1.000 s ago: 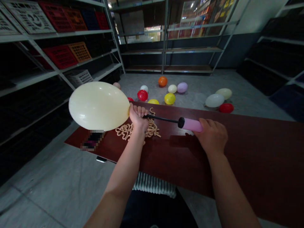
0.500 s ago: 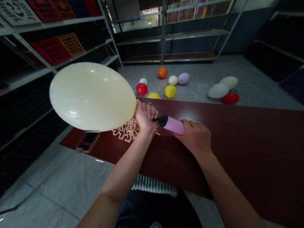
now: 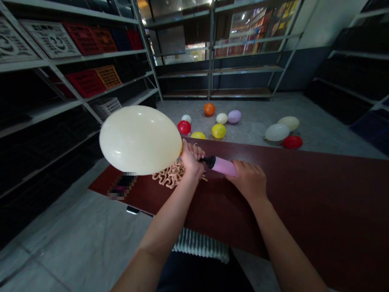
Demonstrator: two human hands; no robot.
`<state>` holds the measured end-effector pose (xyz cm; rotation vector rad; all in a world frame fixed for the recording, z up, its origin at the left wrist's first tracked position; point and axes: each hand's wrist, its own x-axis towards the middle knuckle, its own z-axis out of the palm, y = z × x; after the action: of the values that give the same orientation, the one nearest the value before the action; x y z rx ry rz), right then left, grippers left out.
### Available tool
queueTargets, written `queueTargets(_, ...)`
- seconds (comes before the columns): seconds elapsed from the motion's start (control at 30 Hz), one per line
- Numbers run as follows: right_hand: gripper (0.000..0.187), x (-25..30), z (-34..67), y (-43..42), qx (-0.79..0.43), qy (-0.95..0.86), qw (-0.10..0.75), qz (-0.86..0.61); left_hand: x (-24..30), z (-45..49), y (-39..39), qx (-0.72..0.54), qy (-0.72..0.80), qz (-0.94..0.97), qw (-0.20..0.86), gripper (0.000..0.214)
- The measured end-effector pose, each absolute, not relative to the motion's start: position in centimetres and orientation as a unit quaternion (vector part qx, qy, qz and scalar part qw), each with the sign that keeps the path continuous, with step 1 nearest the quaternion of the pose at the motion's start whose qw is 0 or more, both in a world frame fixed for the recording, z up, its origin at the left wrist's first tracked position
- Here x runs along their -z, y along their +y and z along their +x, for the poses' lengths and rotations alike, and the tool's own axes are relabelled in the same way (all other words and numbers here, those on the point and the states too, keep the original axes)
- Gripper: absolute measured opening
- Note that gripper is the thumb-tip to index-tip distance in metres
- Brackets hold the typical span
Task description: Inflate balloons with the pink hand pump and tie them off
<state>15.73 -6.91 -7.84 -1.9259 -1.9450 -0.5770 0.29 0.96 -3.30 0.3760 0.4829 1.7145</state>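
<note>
A large cream balloon [image 3: 139, 140] stretches out to the left of my left hand [image 3: 192, 158]. That hand is closed around the balloon's neck, at the black nozzle of a pink balloon pump [image 3: 223, 166]; the join itself is hidden by my fingers. My right hand [image 3: 249, 179] wraps around the rear of the pump's barrel, and the pump is held above the table, its nozzle pointing left. Under the balloon and my left hand lies a heap of curly, beige, string-like pieces [image 3: 170, 175], partly covered from view.
The dark red table [image 3: 298, 194] spans the front, with a blurred-out phone-like item [image 3: 122, 185] near its left end. Several balloons lie on the floor beyond, among them an orange balloon [image 3: 209, 109] and a red balloon [image 3: 292, 142]. Shelves with crates [image 3: 86, 83] stand left.
The view has tilted up, so the scene sits lower. The cream balloon looks smaller and its far end has shifted right. Both hands keep their grip, and the pump is about the same length.
</note>
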Motion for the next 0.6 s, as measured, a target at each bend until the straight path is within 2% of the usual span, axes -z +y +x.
queueTargets(0.17,0.013,8.6,17.8,-6.9,0.23,-0.683,0.177,-0.67,3.0,-0.1,1.5,-0.748,0.227,0.15,0.606,0.055)
queueTargets(0.4,0.026,9.3,21.2,-7.2,0.282,-0.68,0.183,-0.651,1.1,-1.1,2.3,-0.768,0.223,0.131,0.586,0.054)
queueTargets(0.6,0.029,9.1,23.1,-7.7,0.296,-0.676,0.184,-0.649,-0.7,-2.5,2.6,-0.772,0.223,0.125,0.582,0.049)
